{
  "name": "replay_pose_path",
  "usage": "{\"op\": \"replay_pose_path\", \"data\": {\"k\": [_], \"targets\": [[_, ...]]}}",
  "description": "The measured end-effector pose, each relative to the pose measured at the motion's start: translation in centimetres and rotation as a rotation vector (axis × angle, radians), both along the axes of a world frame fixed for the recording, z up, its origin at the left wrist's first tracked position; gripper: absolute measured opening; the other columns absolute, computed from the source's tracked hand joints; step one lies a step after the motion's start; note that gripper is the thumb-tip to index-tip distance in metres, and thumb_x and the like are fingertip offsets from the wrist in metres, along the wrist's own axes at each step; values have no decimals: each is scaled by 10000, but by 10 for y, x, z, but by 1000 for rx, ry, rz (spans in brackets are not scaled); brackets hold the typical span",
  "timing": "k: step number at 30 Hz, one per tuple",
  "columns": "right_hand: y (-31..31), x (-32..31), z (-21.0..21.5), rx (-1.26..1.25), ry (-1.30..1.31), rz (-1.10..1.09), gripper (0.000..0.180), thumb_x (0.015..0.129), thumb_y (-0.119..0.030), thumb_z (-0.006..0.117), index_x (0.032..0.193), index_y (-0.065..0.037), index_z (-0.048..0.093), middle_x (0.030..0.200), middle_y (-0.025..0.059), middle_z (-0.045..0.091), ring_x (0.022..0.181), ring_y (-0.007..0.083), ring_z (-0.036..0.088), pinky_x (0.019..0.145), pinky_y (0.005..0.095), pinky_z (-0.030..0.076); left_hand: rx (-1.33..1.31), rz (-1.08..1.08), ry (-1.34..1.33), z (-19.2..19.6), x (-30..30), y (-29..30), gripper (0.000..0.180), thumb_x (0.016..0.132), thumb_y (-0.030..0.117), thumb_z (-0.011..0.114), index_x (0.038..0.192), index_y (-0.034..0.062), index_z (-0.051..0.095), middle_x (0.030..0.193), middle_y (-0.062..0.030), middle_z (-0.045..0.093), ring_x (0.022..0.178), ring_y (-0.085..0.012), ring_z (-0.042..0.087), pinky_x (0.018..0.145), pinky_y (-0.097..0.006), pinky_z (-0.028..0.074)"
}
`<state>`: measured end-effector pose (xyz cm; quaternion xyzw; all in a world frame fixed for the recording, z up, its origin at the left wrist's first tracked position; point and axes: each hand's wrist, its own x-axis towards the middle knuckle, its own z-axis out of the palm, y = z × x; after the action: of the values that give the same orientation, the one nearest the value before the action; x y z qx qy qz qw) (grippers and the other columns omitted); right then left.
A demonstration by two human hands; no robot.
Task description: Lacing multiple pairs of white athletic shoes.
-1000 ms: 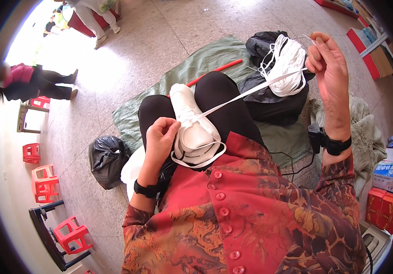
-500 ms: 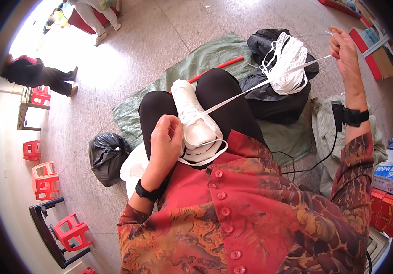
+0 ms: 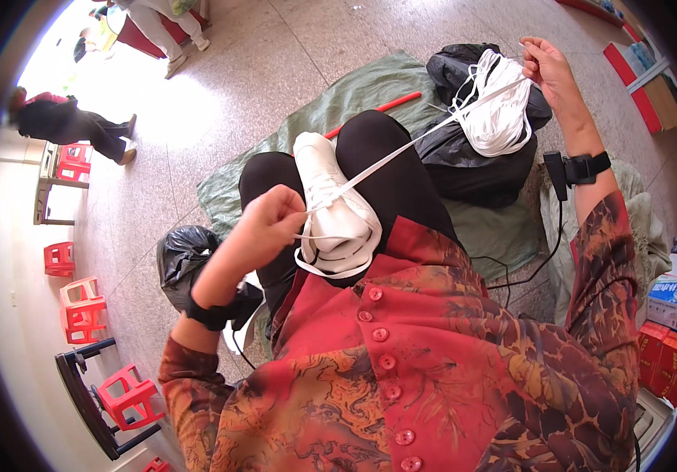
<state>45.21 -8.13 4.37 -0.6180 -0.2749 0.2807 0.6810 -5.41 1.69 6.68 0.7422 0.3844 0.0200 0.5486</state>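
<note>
A white shoe (image 3: 331, 212) lies on my lap between my black-trousered knees. My left hand (image 3: 268, 228) pinches the lace at the shoe's side, fingers closed on it. A long white lace (image 3: 417, 141) runs taut from the shoe up to my right hand (image 3: 551, 71), which is raised far out to the right and grips the lace's end. A bundle of white laces (image 3: 496, 114) rests on a black bag (image 3: 472, 157) just below that hand.
A green mat (image 3: 370, 86) with a red stick (image 3: 386, 106) covers the floor ahead. A black plastic bag (image 3: 181, 256) sits at my left. Red stools (image 3: 79, 307) stand at the left, boxes (image 3: 669, 315) at the right. A person (image 3: 71, 126) bends over far left.
My right hand has pulled the lace farther up and out to the right, drawing it tight. My left hand has shifted on the shoe's side, still pinching the lace.
</note>
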Motion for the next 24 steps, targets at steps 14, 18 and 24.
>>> {"op": "replay_pose_path", "data": {"k": [14, 18, 24], "targets": [[24, 27, -29, -17, -46, 25, 153, 984, -96, 535, 1109, -21, 582, 801, 6, 609, 627, 49, 561, 607, 208, 526, 455, -90, 67, 0, -18, -11, 325, 876, 237, 709, 1050, -27, 631, 984, -161, 632, 894, -268, 612, 794, -350, 488], [31, 30, -21, -26, -88, -2, 171, 983, -88, 530, 1129, -13, 578, 823, 16, 613, 624, 47, 546, 609, 205, 515, 149, 12, 53, -23, 9, -2, 179, 868, 156, 736, 848, 16, 627, 708, 7, 563, 579, -69, 474, 514, -226, 384], [32, 13, -17, 124, 61, 19, 151, 896, -20, 535, 1045, -32, 553, 752, 61, 601, 565, 132, 565, 529, 258, 507, -203, 20, 32, -9, 13, 10, 51, 863, 108, 708, 872, 78, 668, 628, 65, 538, 506, -41, 456, 445, -206, 341]]}}
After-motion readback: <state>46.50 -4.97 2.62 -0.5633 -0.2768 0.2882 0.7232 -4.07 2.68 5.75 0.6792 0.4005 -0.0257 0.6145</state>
